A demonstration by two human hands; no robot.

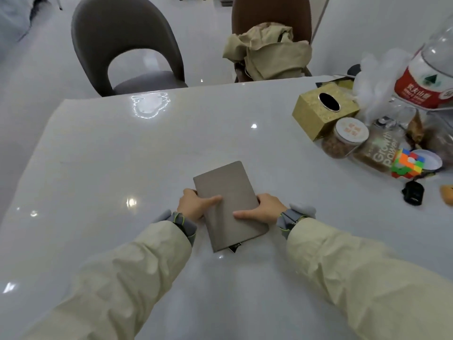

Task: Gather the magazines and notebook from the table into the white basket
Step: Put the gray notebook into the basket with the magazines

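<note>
— Where is the notebook sitting right now?

— I'm holding the notebook point(228, 204) over the middle of the table point(122, 155), toward my side. My left hand point(193, 204) is gripping its left edge and my right hand point(264, 208) is gripping its right edge. Both thumbs are lying on the cover and the fingers are curling round the sides. I can't tell whether it's clearing the surface.

— How are you planning to lift it?

— I'm thinking level, with both grips even. Something dark point(234, 248) is poking out under the near edge and might slide free if I'm tilting it.

— And the basket?

— It isn't showing, and neither are the magazines, so I'm going to need to look round first.

— What are the containers holding?

— The gold tissue box point(316, 116) is showing only a dark opening. The lidded jar point(343, 141) just beside it is holding brown bits. The water bottle point(431, 77) is standing behind them, though I can't tell how full it is.
</note>
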